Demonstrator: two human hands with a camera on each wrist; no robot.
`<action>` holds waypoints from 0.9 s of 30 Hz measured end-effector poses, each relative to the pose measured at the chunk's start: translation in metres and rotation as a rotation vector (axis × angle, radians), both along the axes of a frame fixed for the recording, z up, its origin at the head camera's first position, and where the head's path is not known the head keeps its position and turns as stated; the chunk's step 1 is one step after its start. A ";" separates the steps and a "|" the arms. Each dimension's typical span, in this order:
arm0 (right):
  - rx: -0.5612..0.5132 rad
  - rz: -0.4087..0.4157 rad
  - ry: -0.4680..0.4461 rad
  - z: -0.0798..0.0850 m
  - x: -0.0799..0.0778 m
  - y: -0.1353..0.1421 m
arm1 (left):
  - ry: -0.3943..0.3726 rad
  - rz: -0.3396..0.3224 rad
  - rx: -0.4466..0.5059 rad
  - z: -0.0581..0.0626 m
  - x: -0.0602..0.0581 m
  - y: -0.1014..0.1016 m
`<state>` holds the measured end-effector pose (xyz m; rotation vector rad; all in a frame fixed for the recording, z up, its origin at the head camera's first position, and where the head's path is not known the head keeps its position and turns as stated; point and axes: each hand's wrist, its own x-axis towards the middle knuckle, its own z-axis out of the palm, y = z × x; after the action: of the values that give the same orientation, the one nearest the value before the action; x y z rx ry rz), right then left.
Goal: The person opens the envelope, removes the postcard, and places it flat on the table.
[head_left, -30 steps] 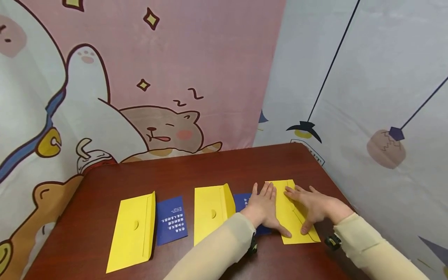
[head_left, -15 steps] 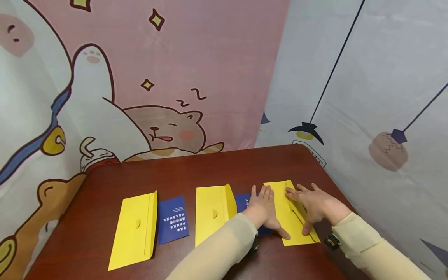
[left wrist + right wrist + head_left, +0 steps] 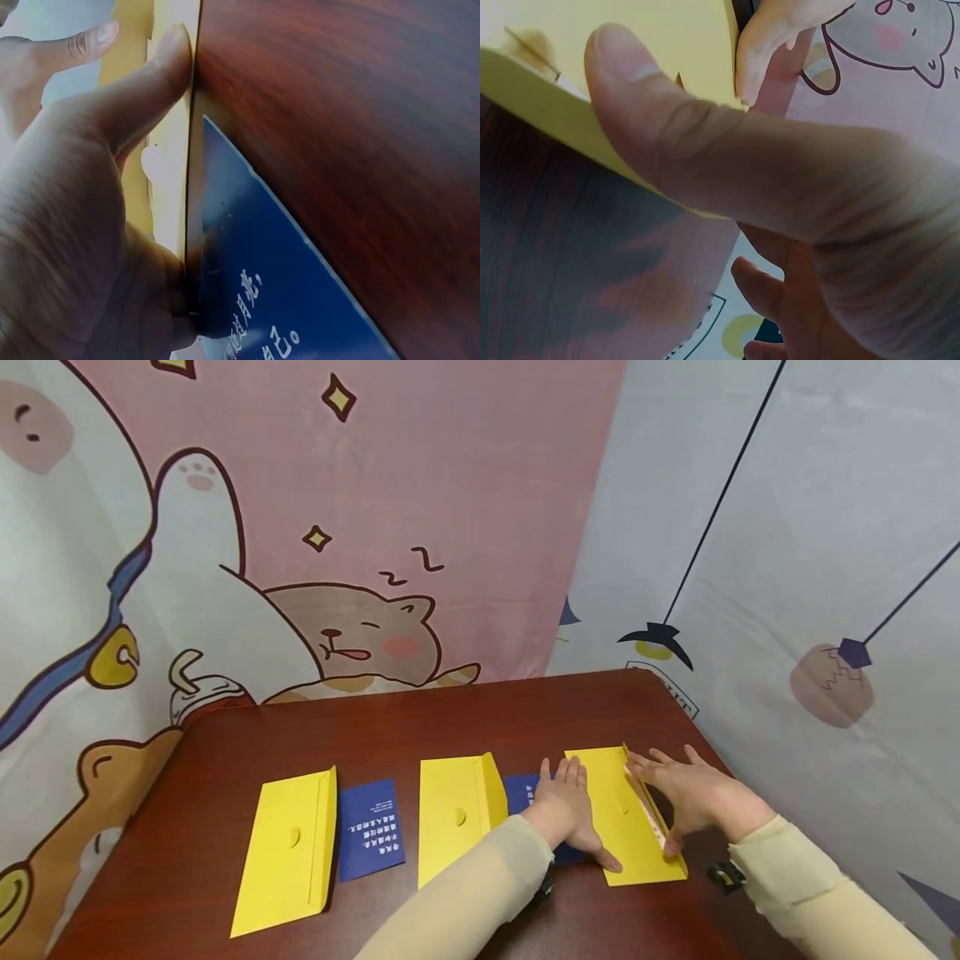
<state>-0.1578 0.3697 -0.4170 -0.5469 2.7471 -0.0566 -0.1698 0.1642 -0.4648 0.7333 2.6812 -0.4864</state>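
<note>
here, left hand [image 3: 567, 811] spread on envelope [image 3: 611, 789]

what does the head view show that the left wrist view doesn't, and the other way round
Only head: the left envelope, the middle envelope, the left blue card and the sleeping cat drawing.
Only left wrist: the palm side of the left hand, close up.
Both: parts of both hands, the right envelope, the right blue card and the table.

The right thumb [image 3: 641, 105] touches a yellow envelope [image 3: 660, 34] above the reddish-brown table [image 3: 570, 225].
</note>
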 end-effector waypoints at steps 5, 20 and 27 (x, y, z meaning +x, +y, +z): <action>-0.033 -0.008 0.012 -0.002 0.001 0.005 | 0.001 0.003 -0.014 0.000 -0.001 0.002; -0.010 0.004 0.059 -0.003 0.007 0.012 | -0.009 0.010 -0.040 0.000 -0.001 0.003; -0.020 -0.005 0.087 -0.011 0.013 0.016 | -0.013 0.008 -0.042 0.002 0.000 0.004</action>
<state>-0.1453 0.3862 -0.4280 -0.5601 2.8351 -0.0635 -0.1697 0.1683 -0.4629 0.7106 2.6527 -0.5322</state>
